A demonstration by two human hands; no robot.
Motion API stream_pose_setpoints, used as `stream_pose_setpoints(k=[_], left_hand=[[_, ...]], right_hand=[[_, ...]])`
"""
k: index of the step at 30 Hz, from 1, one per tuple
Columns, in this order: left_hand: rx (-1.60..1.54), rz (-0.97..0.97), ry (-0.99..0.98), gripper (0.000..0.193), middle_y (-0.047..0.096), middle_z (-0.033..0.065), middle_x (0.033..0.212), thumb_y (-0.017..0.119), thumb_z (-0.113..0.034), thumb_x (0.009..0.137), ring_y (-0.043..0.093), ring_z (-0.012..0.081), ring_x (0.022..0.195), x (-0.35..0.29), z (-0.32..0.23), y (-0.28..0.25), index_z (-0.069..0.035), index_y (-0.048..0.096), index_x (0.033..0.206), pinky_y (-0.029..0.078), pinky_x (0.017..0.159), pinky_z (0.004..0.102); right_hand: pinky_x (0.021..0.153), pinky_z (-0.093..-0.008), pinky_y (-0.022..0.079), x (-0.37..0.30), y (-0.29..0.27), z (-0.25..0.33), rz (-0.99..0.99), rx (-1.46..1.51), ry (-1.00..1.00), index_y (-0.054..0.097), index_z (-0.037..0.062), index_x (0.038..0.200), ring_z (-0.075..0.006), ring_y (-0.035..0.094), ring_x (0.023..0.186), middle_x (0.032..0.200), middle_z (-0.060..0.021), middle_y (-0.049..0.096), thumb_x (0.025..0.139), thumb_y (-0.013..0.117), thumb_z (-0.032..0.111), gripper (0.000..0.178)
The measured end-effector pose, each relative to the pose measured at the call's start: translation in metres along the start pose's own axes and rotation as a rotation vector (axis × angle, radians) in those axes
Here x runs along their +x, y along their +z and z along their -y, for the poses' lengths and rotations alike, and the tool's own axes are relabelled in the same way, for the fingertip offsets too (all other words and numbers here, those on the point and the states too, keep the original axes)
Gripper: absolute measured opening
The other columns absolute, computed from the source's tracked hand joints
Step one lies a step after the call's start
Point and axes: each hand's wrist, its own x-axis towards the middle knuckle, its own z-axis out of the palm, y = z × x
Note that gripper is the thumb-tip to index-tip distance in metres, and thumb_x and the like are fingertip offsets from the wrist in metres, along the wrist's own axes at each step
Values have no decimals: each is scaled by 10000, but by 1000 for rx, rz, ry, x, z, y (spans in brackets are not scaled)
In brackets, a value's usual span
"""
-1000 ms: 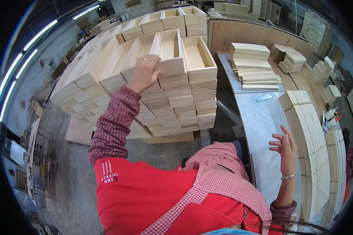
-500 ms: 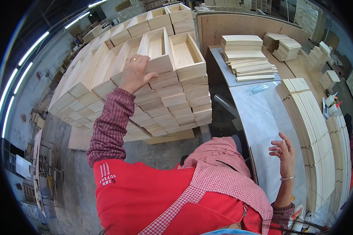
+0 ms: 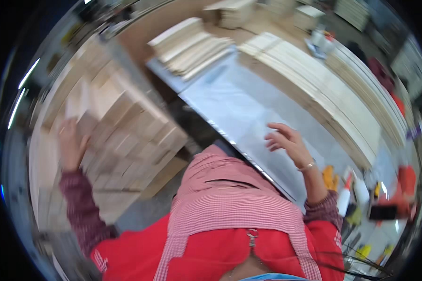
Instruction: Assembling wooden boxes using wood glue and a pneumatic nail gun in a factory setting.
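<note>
Right fingers (image 3: 282,128) over bare tabletop (image 3: 234,98), between edge (image 3: 223,135) and boards (image 3: 309,78)

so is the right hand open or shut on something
Open: the right hand shows against the pale grey tabletop, its fingers loosely bent and nothing visible in its grasp.

Left hand (image 3: 71,144) outstretched and blurred, right hand (image 3: 290,144) well apart, loosely curled.

Cannot make out, through blur, any contact between left hand (image 3: 71,144) and wooden boxes (image 3: 143,125); cannot identify small yellow items (image 3: 363,251).
</note>
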Motion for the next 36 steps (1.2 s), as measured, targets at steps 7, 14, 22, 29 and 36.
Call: stream_pose_setpoints(k=[7, 14, 22, 29, 36], left_hand=[[-741, -70, 271, 512, 523, 123, 1222, 708, -89, 712, 471, 299, 1167, 138, -217, -45, -31, 525, 1187, 362, 988, 384], [-991, -12, 691, 469, 552, 102, 1137, 735, -278, 744, 547, 278, 1008, 239, -407, 21, -61, 557, 1120, 429, 878, 354], [-1274, 168, 933, 428, 561, 109, 1127, 714, -223, 758, 550, 295, 999, 220, -523, 64, -36, 558, 1111, 432, 874, 357], [-1307, 420, 956, 363, 569, 117, 1109, 690, -136, 767, 567, 284, 981, 169, -507, 57, -22, 570, 1090, 447, 853, 335], [-1297, 503, 905, 346, 573, 115, 1099, 680, -111, 769, 569, 281, 981, 146, -491, 48, -17, 574, 1084, 449, 853, 330]], right_hand=[[661, -246, 509, -52, -74, -10, -360, 64, 9, 581, -5, 1150, -162, 621, 758, 928, -110, 639, 895, 583, 180, 315], [645, -232, 507, -133, -124, -9, -783, 122, 40, 580, -11, 1142, -148, 606, 712, 884, -99, 644, 901, 572, 180, 308], [669, -239, 486, -253, -157, -58, -1339, -392, 232, 609, 13, 1110, -145, 601, 715, 881, -79, 652, 878, 572, 172, 283], [805, -319, 468, -293, -201, -69, -1478, -1061, 477, 614, 70, 1103, -252, 589, 916, 1015, -78, 625, 812, 620, 257, 345], [861, -358, 446, -285, -267, -92, -991, -1414, 432, 548, 99, 1185, -299, 544, 993, 1100, -98, 575, 707, 696, 312, 544]])
